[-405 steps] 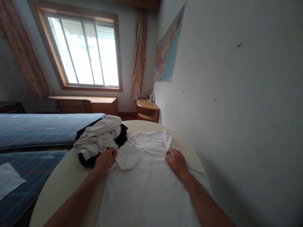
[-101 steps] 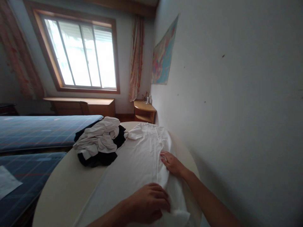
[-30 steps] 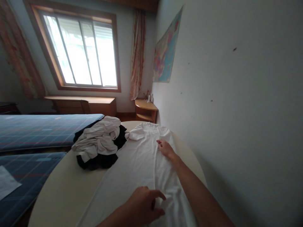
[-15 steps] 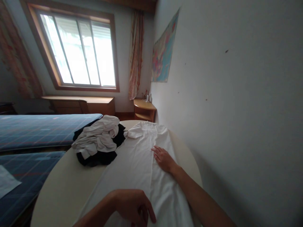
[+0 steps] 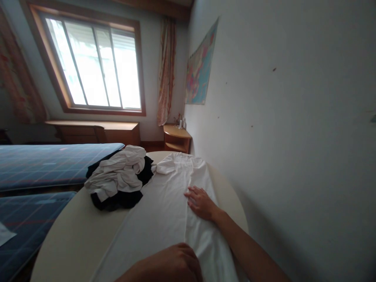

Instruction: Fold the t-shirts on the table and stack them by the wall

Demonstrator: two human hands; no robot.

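A long white shirt (image 5: 164,203) lies spread on a round cream table (image 5: 73,235), its collar end far from me and a lengthwise seam down its right half. My right hand (image 5: 199,201) rests flat on the cloth beside that seam, fingers extended and slightly apart. At the bottom edge of the view, my left hand (image 5: 173,262) is closed over the near part of the shirt by the same seam. Its fingers curl downward, and their tips are cut off by the frame.
A heap of crumpled white and black clothes (image 5: 120,176) sits on the table's left side, touching the shirt's sleeve. Blue plaid mattresses (image 5: 58,164) lie left of the table. A bare wall (image 5: 279,164) rises close on the right. A corner shelf (image 5: 177,133) stands beyond.
My left hand has moved slightly right and down, its fingers now curled in closer. My right hand stays on the cloth, a little nearer to me. The view has shifted slightly.
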